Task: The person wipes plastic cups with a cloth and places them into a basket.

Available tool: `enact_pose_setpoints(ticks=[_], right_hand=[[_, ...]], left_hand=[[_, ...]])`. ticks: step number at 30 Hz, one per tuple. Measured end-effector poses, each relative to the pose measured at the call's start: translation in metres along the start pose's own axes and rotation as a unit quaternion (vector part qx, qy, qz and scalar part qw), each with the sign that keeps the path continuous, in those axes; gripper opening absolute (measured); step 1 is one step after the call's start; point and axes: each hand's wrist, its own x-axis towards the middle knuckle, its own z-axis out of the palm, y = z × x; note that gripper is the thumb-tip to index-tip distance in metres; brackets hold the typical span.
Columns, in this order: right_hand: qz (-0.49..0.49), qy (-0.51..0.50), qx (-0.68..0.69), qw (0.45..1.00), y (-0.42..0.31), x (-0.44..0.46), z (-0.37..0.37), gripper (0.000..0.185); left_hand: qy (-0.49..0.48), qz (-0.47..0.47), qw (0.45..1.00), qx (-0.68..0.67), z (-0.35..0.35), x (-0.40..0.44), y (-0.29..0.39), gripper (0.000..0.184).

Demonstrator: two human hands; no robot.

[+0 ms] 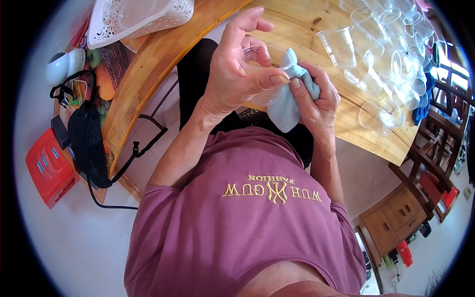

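A clear plastic cup (267, 94) is held in front of my chest, over the table's near edge. My left hand (242, 69) has it from the left, the thumb across its near side and fingers curled at the rim. From the right, my right hand (319, 96) pinches a light blue cloth (284, 110) between thumb and fingers. The cloth presses against the cup's right side, one corner poking up by the rim and the rest hanging down. Part of the cup is hidden by my left hand and the cloth.
Many clear plastic cups (337, 47) lie heaped on the wooden table (292, 29) at the right. A white perforated basket (173, 17) is at the upper left. Further left are a black bag (84, 133), a red box (49, 166) and a white camera-like device (58, 69).
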Motion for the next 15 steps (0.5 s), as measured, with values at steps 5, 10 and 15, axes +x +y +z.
enact_pose_setpoints(ticks=[5, 10, 15], right_hand=[[-0.022, 0.002, -0.015, 1.0, 0.001, 0.001, -0.001, 0.027], [-0.02, -0.002, -0.013, 1.0, 0.002, 0.0, -0.001, 0.027], [-0.019, -0.005, -0.013, 1.0, 0.001, 0.001, -0.001, 0.027]], left_hand=[[-0.024, -0.054, 0.998, -0.007, 0.009, -0.005, 0.002, 0.112], [-0.044, -0.119, 0.992, 0.0, 0.007, -0.006, 0.012, 0.116], [-0.038, -0.138, 0.989, -0.035, 0.005, -0.008, 0.012, 0.115]])
